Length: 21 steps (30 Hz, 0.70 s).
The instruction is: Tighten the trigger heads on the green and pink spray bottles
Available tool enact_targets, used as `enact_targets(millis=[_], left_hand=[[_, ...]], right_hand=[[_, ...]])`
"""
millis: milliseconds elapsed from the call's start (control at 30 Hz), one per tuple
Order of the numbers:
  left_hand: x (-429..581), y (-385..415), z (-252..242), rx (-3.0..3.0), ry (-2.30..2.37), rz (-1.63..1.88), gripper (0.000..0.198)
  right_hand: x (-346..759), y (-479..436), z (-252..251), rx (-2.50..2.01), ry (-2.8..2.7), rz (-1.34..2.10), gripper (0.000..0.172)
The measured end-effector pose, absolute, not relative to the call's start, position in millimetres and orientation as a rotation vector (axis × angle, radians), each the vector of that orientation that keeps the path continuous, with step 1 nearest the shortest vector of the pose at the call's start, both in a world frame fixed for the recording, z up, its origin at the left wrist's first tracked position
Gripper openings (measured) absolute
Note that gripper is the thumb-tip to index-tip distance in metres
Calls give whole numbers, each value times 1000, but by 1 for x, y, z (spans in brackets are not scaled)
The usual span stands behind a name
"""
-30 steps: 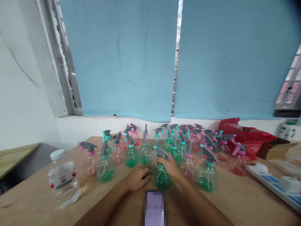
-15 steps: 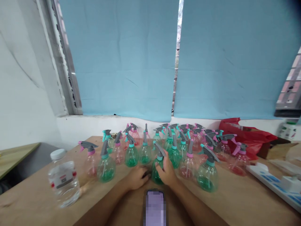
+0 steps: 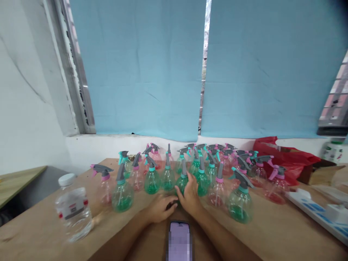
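My right hand [image 3: 190, 194] is around the right and near side of a green spray bottle [image 3: 181, 181], thumb across its front and index finger pointing up beside the grey trigger head. This bottle stands upright at the front of a group of spray bottles. My left hand [image 3: 162, 207] rests on the table just left of my right hand, fingers loosely curled and thumb apart, with nothing visible in it. A pink-collared spray bottle [image 3: 216, 192] and a larger green-bottomed one [image 3: 240, 203] stand to the right. Another green-bottomed spray bottle [image 3: 122, 195] stands to the left.
A phone [image 3: 179, 241] lies between my forearms. At left stands a clear water bottle [image 3: 74, 210] with a white cap. On the right are a white power strip [image 3: 317, 210], a red plastic bag [image 3: 285, 157] and a cardboard box [image 3: 324, 174]. Blue curtains hang behind.
The green spray bottle in my right hand has moved slightly away from me, and its head has turned to face away. My left hand has shifted slightly right.
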<state>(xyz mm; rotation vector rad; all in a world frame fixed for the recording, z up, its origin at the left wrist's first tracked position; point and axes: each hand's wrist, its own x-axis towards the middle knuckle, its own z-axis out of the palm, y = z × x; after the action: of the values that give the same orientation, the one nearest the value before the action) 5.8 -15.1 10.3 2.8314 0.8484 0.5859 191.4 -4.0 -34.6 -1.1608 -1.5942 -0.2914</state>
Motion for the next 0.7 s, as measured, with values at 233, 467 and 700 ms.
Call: enact_targets(millis=[233,467,700], left_hand=[[6,-15,15,2826,933,535,27],[4,-12,9,2805,1004,486,31],[5,-12,11,2748,1001,405,51]], right_hand=[[190,-2,-38,-1067,-1592,-174,68],[196,-16,-7,-935,-1506,-323,54],[228,-25,38,-1080,-1397,-442,54]])
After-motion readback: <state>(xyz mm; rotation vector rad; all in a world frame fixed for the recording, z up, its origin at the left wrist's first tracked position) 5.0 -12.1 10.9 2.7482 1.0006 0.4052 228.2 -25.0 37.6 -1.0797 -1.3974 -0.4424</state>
